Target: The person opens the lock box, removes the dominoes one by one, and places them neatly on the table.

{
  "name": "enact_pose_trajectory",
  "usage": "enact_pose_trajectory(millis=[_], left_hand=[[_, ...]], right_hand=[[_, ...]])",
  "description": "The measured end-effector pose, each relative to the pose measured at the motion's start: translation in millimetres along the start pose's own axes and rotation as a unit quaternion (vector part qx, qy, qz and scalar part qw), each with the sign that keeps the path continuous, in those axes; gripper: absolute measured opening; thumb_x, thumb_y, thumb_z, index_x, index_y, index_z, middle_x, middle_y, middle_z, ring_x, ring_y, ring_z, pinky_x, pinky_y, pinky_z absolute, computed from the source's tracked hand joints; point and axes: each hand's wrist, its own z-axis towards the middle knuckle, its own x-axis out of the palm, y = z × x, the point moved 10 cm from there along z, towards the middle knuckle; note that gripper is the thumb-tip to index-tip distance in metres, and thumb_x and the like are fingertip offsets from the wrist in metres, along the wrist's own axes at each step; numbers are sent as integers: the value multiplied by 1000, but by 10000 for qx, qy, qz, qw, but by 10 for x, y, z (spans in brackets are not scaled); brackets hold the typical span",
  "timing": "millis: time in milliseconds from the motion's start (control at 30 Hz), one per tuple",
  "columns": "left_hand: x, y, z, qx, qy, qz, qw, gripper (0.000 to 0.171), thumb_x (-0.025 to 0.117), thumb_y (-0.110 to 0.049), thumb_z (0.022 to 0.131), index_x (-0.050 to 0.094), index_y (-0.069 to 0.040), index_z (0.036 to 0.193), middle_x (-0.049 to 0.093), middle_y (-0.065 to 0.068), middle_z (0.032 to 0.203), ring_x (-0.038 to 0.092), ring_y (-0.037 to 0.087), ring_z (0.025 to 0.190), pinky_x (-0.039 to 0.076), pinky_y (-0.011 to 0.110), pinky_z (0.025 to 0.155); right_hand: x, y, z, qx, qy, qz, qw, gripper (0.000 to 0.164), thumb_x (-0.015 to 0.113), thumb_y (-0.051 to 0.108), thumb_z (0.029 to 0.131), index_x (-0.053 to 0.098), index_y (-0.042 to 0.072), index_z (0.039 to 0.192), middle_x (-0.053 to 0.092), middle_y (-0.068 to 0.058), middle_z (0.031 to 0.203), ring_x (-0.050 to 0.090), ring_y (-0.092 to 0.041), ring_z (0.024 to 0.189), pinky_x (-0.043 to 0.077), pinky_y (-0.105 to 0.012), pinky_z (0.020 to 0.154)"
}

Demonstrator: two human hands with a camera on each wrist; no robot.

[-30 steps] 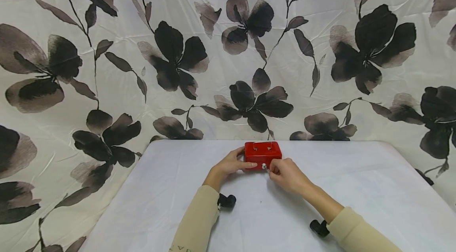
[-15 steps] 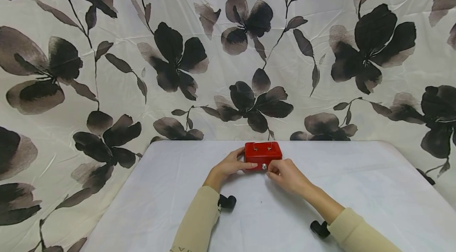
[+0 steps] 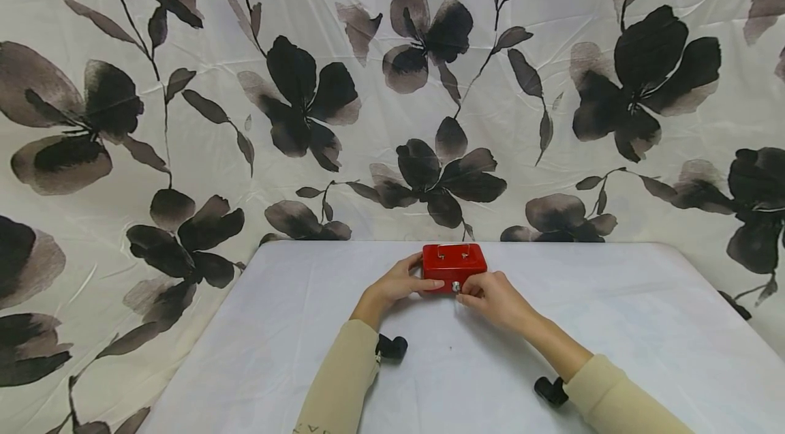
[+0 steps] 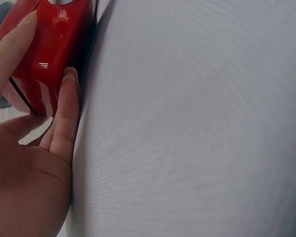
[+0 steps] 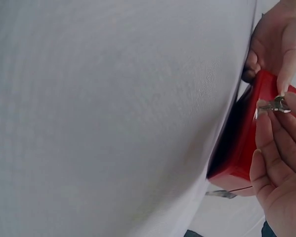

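Observation:
A small red cash box (image 3: 438, 272) with a wire handle (image 3: 452, 256) on its lid sits at the far edge of the table, lid down. My left hand (image 3: 392, 284) holds its left end, the thumb across the front and the other fingers (image 4: 66, 113) against the side and low near the cloth. At the round silver lock (image 3: 456, 287) on the front is my right hand (image 3: 495, 301). Its thumb and forefinger pinch a small silver key (image 5: 280, 104), seen in the right wrist view. The key's tip is partly hidden by the fingers.
A white cloth (image 3: 466, 379) covers the table, whose far edge lies right behind the box. Beyond it hangs a curtain (image 3: 540, 25) printed with dark flowers. Black wrist cameras (image 3: 392, 348) are worn below both hands.
The right hand's fingertips have shifted slightly left and up at the lock, with the knuckles turned a little. The left hand and the cash box stay in place.

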Motion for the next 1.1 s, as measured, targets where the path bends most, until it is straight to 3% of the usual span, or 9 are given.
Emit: enact_pose_trajectory(millis=[300,700,1100], left_hand=[[2,-5,1,10,9,47,10000,98,88,-36,79,37,-11,158,39,11,161,37,32,143,32,60,116],[-10,-30,-5,40,52,64,10000,97,87,-35,80,37,-10,158,39,12,161,37,33,142,34,59,115],[16,-31,-23,15,121,-68,9999,96,87,-33,81,35,-9,159,36,13,162,34,34,145,32,57,117]], right_hand=[[1,47,-5,-292,114,76,9995,7,77,11,92,81,6,93,75,1,82,59,-12,73,54,-24,70],[-17,88,-6,-369,119,79,9992,9,77,9,91,81,3,96,77,-3,84,60,-10,71,56,-23,68],[-4,56,12,-462,126,-62,9988,10,77,11,91,80,5,99,77,1,88,65,-9,78,58,-28,75]])
